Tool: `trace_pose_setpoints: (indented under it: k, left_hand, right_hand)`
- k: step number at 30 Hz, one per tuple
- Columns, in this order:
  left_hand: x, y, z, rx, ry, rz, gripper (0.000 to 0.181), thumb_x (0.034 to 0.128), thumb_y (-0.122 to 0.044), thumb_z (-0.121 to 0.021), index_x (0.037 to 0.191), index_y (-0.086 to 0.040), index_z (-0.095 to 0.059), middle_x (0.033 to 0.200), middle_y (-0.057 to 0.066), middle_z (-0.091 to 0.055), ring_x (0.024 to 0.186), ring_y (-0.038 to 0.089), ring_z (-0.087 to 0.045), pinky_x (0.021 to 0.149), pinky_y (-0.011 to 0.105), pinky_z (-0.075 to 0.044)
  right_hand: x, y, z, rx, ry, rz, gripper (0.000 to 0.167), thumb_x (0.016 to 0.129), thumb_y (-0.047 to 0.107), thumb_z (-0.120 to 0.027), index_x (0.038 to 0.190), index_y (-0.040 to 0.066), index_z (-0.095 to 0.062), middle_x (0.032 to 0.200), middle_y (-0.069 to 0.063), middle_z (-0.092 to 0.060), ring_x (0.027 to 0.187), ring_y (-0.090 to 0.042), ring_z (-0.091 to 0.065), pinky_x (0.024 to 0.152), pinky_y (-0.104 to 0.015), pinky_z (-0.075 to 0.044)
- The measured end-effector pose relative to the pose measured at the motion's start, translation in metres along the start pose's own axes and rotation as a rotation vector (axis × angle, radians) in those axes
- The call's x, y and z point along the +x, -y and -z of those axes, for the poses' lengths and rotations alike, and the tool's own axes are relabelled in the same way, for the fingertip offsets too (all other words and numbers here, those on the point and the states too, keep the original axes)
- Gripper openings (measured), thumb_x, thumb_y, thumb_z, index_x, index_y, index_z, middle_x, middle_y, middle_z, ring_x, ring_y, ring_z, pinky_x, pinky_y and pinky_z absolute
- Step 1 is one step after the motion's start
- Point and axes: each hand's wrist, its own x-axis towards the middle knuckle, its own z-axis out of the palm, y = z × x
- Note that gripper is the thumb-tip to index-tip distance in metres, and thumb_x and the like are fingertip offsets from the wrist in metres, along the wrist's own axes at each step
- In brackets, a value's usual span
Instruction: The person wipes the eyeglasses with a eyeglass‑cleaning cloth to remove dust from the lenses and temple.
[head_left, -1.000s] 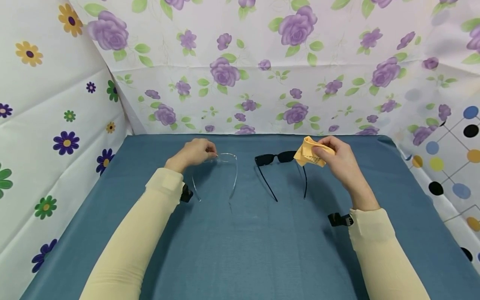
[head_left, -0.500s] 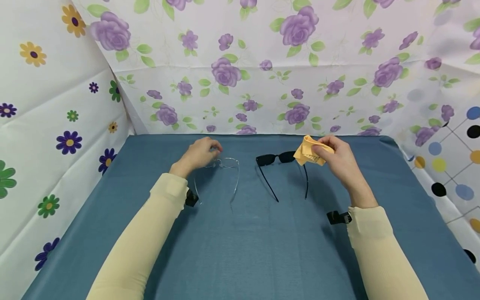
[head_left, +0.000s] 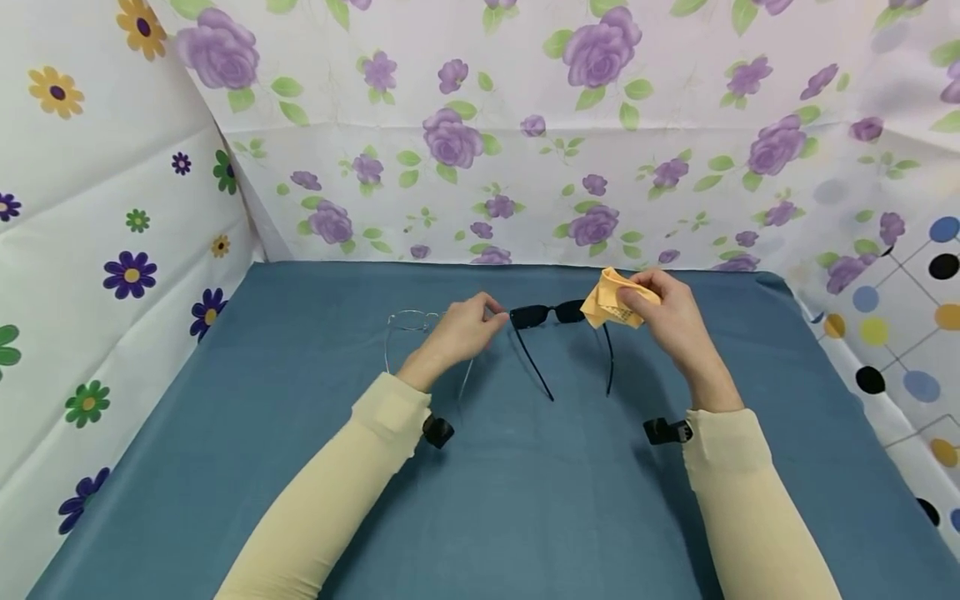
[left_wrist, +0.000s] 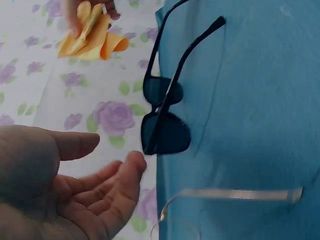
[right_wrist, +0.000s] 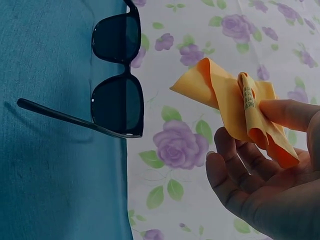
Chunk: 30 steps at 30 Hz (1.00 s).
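Black sunglasses (head_left: 529, 317) stand on the blue cloth with their temples unfolded toward me. My left hand (head_left: 459, 332) reaches to their left corner. In the left wrist view its thumb and fingers (left_wrist: 131, 175) are spread apart with nothing held, and the fingertips lie close to the frame; whether they touch it, I cannot tell. My right hand (head_left: 675, 321) pinches a crumpled yellow cleaning cloth (head_left: 611, 298) beside the right lens and partly over it in the head view. Thin clear-rimmed eyeglasses (head_left: 408, 318) sit to the left, partly hidden behind my left hand and wrist.
A blue cloth (head_left: 510, 500) covers the table. White sheets with purple roses (head_left: 450, 137) rise along its back edge, with a daisy-patterned sheet (head_left: 131, 275) at left and a dotted one (head_left: 870, 329) at right.
My left hand has let go of the clear eyeglasses and moved right to the sunglasses' left corner. My right hand still holds the yellow cleaning cloth, nearly in place.
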Motion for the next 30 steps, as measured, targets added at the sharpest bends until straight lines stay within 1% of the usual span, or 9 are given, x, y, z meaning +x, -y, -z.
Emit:
trace_pose_setpoints:
  k: [2, 5, 7, 11, 14, 18, 24, 26, 30]
  left_hand:
    - [0.003, -0.002, -0.005, 0.009, 0.021, 0.06, 0.045, 0.112, -0.035, -0.051, 0.145, -0.004, -0.048, 0.099, 0.018, -0.073, 0.086, 0.034, -0.072, 0.072, 0.04, -0.054]
    - [0.01, -0.003, -0.011, 0.032, 0.041, 0.126, 0.052, 0.1114, -0.038, -0.051, 0.148, -0.002, -0.043, 0.09, 0.015, -0.072, 0.087, 0.031, -0.074, 0.087, 0.044, -0.056]
    - [0.014, -0.002, -0.015, 0.041, 0.037, 0.151, 0.055, 0.1112, -0.038, -0.052, 0.149, 0.0, -0.042, 0.086, 0.014, -0.071, 0.084, 0.03, -0.075, 0.095, 0.045, -0.055]
    - [0.02, -0.005, -0.025, 0.048, 0.009, 0.179, 0.062, 0.1106, -0.039, -0.053, 0.153, 0.003, -0.036, 0.083, 0.014, -0.07, 0.076, 0.027, -0.076, 0.1, 0.046, -0.053]
    - [0.022, -0.009, -0.032, 0.067, -0.021, 0.19, 0.074, 0.11, -0.04, -0.054, 0.159, 0.006, -0.024, 0.08, 0.014, -0.07, 0.071, 0.027, -0.075, 0.096, 0.046, -0.055]
    - [0.024, -0.011, -0.039, 0.089, -0.062, 0.194, 0.084, 0.1094, -0.042, -0.054, 0.163, 0.006, -0.012, 0.074, 0.013, -0.07, 0.068, 0.026, -0.075, 0.082, 0.043, -0.058]
    - [0.025, -0.008, -0.041, 0.09, -0.086, 0.188, 0.084, 0.1085, -0.043, -0.056, 0.162, 0.007, -0.016, 0.067, 0.012, -0.068, 0.065, 0.027, -0.074, 0.065, 0.039, -0.056]
    - [0.025, -0.008, -0.041, 0.087, -0.086, 0.181, 0.082, 0.1082, -0.043, -0.057, 0.161, 0.007, -0.019, 0.066, 0.013, -0.068, 0.064, 0.027, -0.074, 0.064, 0.039, -0.056]
    - [0.027, -0.007, -0.043, 0.09, -0.087, 0.184, 0.081, 0.1078, -0.044, -0.057, 0.16, 0.008, -0.023, 0.069, 0.014, -0.069, 0.063, 0.025, -0.074, 0.067, 0.038, -0.058]
  right_hand:
    - [0.002, -0.001, -0.002, 0.004, -0.004, -0.003, 0.041, 0.107, 0.036, -0.062, 0.126, -0.001, -0.06, 0.112, -0.013, -0.06, 0.089, -0.019, -0.057, 0.069, -0.022, -0.051]
    - [0.005, -0.002, -0.005, 0.015, -0.007, -0.014, 0.041, 0.106, 0.036, -0.062, 0.126, 0.0, -0.06, 0.112, -0.012, -0.06, 0.089, -0.018, -0.057, 0.069, -0.022, -0.051]
    - [0.006, -0.003, -0.006, 0.017, -0.008, -0.022, 0.041, 0.107, 0.036, -0.062, 0.127, 0.0, -0.06, 0.113, -0.012, -0.06, 0.089, -0.018, -0.058, 0.069, -0.023, -0.051]
    - [0.007, -0.006, -0.005, 0.009, -0.003, -0.035, 0.043, 0.107, 0.036, -0.06, 0.128, -0.001, -0.059, 0.116, -0.014, -0.06, 0.09, -0.019, -0.057, 0.07, -0.023, -0.051]
    - [0.007, -0.008, -0.004, 0.005, -0.003, -0.036, 0.044, 0.107, 0.036, -0.06, 0.129, -0.002, -0.058, 0.118, -0.015, -0.059, 0.091, -0.019, -0.057, 0.07, -0.022, -0.05]
    - [0.008, -0.009, -0.004, 0.005, -0.003, -0.038, 0.044, 0.108, 0.036, -0.06, 0.129, -0.003, -0.058, 0.119, -0.015, -0.059, 0.091, -0.018, -0.057, 0.07, -0.022, -0.05]
    - [0.008, -0.008, -0.004, 0.003, -0.006, -0.037, 0.043, 0.107, 0.036, -0.06, 0.128, -0.002, -0.058, 0.117, -0.014, -0.059, 0.089, -0.018, -0.057, 0.069, -0.022, -0.05]
    - [0.008, -0.008, -0.004, 0.003, -0.007, -0.036, 0.043, 0.107, 0.036, -0.061, 0.128, -0.002, -0.058, 0.117, -0.014, -0.059, 0.089, -0.018, -0.057, 0.068, -0.023, -0.05]
    - [0.009, -0.009, -0.005, -0.002, -0.007, -0.037, 0.044, 0.107, 0.036, -0.06, 0.129, -0.002, -0.058, 0.118, -0.015, -0.059, 0.09, -0.018, -0.057, 0.068, -0.022, -0.05]
